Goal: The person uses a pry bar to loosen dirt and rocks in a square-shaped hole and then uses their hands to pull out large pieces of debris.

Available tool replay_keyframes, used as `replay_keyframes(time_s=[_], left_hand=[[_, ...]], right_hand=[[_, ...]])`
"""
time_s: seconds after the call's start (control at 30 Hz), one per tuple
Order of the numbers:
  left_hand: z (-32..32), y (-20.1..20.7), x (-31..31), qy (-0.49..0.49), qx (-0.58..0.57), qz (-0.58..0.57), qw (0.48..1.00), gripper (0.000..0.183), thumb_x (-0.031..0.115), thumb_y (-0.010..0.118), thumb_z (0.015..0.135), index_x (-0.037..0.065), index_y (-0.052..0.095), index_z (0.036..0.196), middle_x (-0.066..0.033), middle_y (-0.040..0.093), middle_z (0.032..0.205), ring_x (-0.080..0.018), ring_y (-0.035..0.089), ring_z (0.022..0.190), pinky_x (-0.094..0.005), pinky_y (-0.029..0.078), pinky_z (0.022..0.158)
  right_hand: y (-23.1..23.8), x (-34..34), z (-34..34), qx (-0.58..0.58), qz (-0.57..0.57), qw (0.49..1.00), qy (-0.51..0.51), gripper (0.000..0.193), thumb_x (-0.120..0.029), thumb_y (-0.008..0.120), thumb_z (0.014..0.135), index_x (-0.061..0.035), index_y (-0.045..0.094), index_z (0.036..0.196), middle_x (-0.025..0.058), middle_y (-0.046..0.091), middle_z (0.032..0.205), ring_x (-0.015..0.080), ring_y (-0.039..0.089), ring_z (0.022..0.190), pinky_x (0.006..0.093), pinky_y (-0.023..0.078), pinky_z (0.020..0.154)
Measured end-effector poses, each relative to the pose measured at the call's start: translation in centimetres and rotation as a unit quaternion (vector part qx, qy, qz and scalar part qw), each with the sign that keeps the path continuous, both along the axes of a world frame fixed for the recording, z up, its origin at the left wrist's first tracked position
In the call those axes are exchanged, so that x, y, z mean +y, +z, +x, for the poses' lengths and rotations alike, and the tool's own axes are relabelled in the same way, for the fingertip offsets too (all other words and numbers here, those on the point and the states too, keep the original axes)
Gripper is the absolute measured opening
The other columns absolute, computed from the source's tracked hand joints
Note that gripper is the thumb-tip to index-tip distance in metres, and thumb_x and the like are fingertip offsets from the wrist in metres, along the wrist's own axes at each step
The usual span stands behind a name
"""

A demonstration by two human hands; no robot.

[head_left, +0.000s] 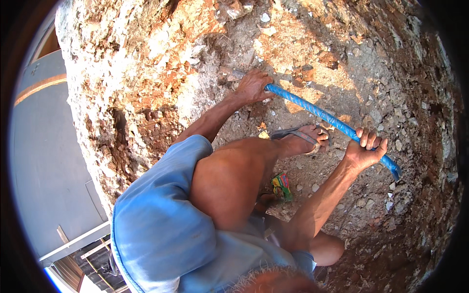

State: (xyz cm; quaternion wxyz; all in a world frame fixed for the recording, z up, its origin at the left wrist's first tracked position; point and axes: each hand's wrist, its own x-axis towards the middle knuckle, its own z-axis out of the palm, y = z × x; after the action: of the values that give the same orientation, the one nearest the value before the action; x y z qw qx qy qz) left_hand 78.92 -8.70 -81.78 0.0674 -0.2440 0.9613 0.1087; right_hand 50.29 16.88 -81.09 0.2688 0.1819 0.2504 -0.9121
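Observation:
My left hand (254, 87) is closed round a long straight bar, near its bare metal end, which points at the rocky earth. Most of the bar (312, 108) is wrapped in blue material. Farther along, to the right and nearer to me, my right hand (365, 150) grips the blue part. A short length of the wrapping, with a loose end, sticks out past that hand. The bar slants across the picture over loose soil and stones (376, 115). Where exactly the metal tip touches the earth, I cannot tell.
A sandalled foot (308, 138) is planted below the bar. Beside my leg lies a small green, yellow and red packet (282, 186). Rough earth banks (141, 63) rise at left and right. Grey sheeting (49, 141) stands beyond the left bank, with wooden strips below it.

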Motion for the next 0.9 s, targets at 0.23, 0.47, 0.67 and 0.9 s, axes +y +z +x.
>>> replay_keyframes(time_s=[0.23, 0.47, 0.67, 0.9], left_hand=[[-5.5, 5.4, 5.5, 0.021, 0.056, 0.104, 0.993, 0.037, 0.037, 0.078, 0.075, 0.012, 0.065, 0.099, -0.0093, 0.067, 0.086, -0.0318, 0.066, 0.079, -0.0467, 0.051, 0.066], [-7.8, 3.0, -0.3, 0.005, 0.145, 0.075, 0.987, 0.024, 0.029, 0.076, 0.077, 0.011, 0.06, 0.082, -0.0084, 0.064, 0.07, -0.0306, 0.065, 0.065, -0.0436, 0.048, 0.056], [-2.2, 2.8, 1.3, 0.032, 0.033, 0.046, 0.998, 0.021, 0.027, 0.074, 0.075, 0.011, 0.061, 0.081, -0.0078, 0.066, 0.072, -0.0318, 0.066, 0.067, -0.0464, 0.051, 0.059], [-7.6, 3.9, 4.1, -0.02, 0.148, 0.055, 0.987, 0.025, 0.026, 0.075, 0.072, 0.008, 0.06, 0.083, -0.0077, 0.062, 0.067, -0.0321, 0.064, 0.065, -0.0452, 0.049, 0.057]], right_hand=[[6.5, 6.6, -5.5, 0.135, -0.126, 0.983, 0.019, 0.042, -0.029, 0.057, 0.096, -0.0171, 0.037, 0.06, -0.002, 0.038, 0.051, 0.0112, 0.033, 0.042, 0.0324, 0.032, 0.049], [7.7, 1.8, -6.7, 0.146, -0.128, 0.981, 0.015, 0.047, -0.027, 0.058, 0.092, -0.0198, 0.033, 0.053, -0.0045, 0.035, 0.045, 0.0099, 0.031, 0.037, 0.0309, 0.032, 0.043], [4.4, -0.1, -3.6, 0.14, -0.152, 0.975, 0.077, 0.045, -0.031, 0.05, 0.1, -0.0178, 0.034, 0.061, -0.003, 0.033, 0.049, 0.0101, 0.035, 0.039, 0.0335, 0.036, 0.047], [8.2, 7.0, -8.4, 0.218, -0.129, 0.966, 0.045, 0.045, -0.027, 0.053, 0.096, -0.0198, 0.034, 0.056, -0.0025, 0.033, 0.047, 0.0108, 0.036, 0.04, 0.0325, 0.036, 0.05]])
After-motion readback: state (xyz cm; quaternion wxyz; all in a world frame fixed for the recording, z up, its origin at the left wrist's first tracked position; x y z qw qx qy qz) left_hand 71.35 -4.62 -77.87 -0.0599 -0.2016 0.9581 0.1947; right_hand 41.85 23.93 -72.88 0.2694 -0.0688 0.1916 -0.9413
